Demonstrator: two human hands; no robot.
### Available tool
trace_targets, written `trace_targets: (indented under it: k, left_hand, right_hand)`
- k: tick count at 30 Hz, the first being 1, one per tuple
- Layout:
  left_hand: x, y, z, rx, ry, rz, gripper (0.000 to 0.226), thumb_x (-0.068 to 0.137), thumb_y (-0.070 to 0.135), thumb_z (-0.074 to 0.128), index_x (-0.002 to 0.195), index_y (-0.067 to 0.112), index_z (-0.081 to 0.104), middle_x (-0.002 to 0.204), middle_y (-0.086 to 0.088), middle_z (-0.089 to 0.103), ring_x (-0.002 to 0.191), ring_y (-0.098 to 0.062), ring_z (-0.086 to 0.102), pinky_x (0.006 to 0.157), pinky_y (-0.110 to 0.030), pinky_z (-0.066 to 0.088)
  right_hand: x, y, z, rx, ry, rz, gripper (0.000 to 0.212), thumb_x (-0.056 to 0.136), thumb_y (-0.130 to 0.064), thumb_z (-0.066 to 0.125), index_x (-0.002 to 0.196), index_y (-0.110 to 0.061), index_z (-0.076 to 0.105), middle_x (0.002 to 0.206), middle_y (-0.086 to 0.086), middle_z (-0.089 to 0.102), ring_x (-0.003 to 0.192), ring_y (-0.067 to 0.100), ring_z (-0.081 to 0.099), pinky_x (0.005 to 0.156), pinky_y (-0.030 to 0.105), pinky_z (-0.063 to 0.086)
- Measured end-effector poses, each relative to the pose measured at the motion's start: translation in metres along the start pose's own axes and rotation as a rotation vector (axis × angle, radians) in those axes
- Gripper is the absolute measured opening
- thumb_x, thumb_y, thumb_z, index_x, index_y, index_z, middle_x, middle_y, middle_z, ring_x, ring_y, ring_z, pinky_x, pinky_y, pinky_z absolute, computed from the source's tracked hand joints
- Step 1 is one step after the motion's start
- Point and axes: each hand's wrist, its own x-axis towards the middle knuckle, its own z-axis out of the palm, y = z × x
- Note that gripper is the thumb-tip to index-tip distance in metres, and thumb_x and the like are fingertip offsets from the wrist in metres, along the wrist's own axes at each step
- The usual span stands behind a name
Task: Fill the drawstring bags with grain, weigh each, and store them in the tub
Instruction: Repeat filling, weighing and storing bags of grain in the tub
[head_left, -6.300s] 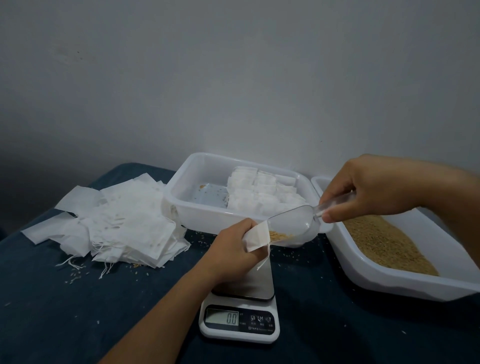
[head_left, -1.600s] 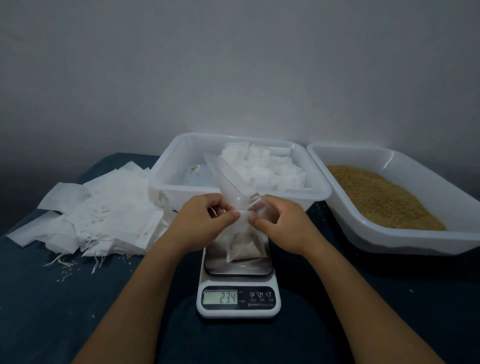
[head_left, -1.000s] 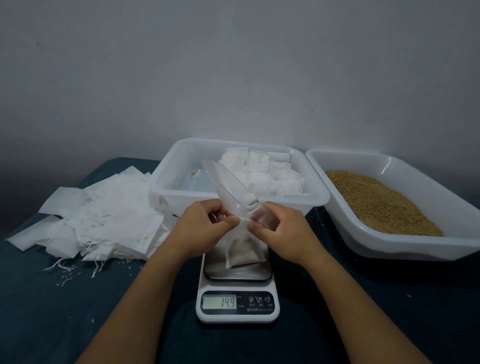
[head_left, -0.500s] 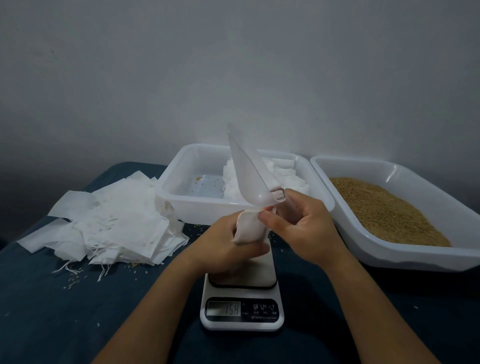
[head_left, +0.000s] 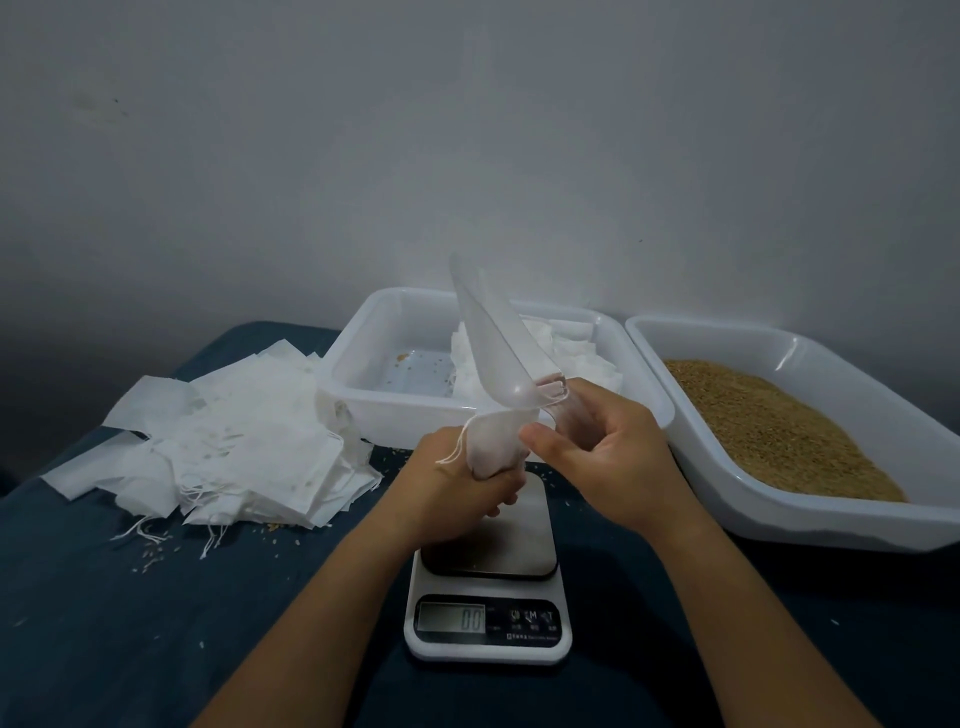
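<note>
My left hand (head_left: 452, 483) grips a small white drawstring bag (head_left: 493, 444) above the scale (head_left: 488, 582); a string dangles from the bag's left side. My right hand (head_left: 602, 447) holds the handle of a clear plastic scoop (head_left: 493, 348) that points up and to the left over the bag. The scale's platform is bare and its display reads 0.0. Behind the hands stands a white tub (head_left: 363, 395) with filled bags (head_left: 576, 345) stacked in its right half. A white tray of brown grain (head_left: 769, 426) sits on the right.
A heap of flat unfilled bags (head_left: 228, 441) lies on the dark blue cloth to the left, with loose strings and spilled grains (head_left: 156, 545) around it. A grey wall stands close behind the tub and tray.
The bag, lying on the scale a second ago, is now lifted in my left hand. The display dropped from 14.9 to 0.0. The scoop swung upright in my right hand.
</note>
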Motion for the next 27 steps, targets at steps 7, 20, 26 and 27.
trace_targets:
  k: [7, 20, 26, 27]
  left_hand:
    - [-0.002, 0.005, 0.002, 0.04, -0.021, 0.001, 0.01, 0.097, 0.031, 0.068, 0.09, 0.025, 0.072, 0.079, 0.004, 0.076, 0.073, -0.01, 0.077, 0.061, -0.026, 0.059]
    - [-0.007, 0.015, 0.004, 0.069, -0.051, 0.122, 0.03, 0.095, 0.042, 0.057, 0.073, 0.025, 0.066, 0.071, 0.006, 0.073, 0.058, -0.011, 0.073, 0.061, -0.024, 0.057]
    - [-0.009, 0.013, 0.005, -0.001, -0.08, 0.013, 0.035, 0.09, 0.051, 0.059, 0.071, 0.024, 0.071, 0.074, 0.007, 0.076, 0.065, -0.011, 0.075, 0.06, -0.021, 0.056]
    - [-0.008, 0.014, 0.005, -0.004, -0.066, -0.01, 0.034, 0.087, 0.053, 0.06, 0.071, 0.025, 0.072, 0.073, 0.008, 0.076, 0.065, -0.01, 0.075, 0.059, -0.022, 0.055]
  right_hand:
    - [-0.004, 0.006, 0.003, -0.112, 0.007, 0.006, 0.013, 0.091, -0.032, 0.081, 0.084, -0.033, 0.07, 0.068, -0.004, 0.061, 0.061, 0.006, 0.055, 0.059, 0.017, 0.048]
    - [-0.006, 0.006, 0.006, -0.135, -0.028, -0.001, 0.025, 0.094, -0.035, 0.079, 0.08, -0.051, 0.066, 0.067, -0.013, 0.063, 0.061, 0.004, 0.057, 0.059, 0.015, 0.047]
    - [-0.012, 0.009, 0.001, -0.054, -0.026, 0.025, 0.029, 0.087, -0.051, 0.076, 0.091, -0.022, 0.075, 0.082, 0.002, 0.074, 0.078, 0.023, 0.071, 0.072, 0.042, 0.061]
    - [-0.014, 0.009, 0.001, -0.035, -0.026, 0.022, 0.045, 0.086, -0.054, 0.076, 0.095, -0.01, 0.074, 0.088, 0.014, 0.074, 0.085, 0.035, 0.071, 0.078, 0.054, 0.06]
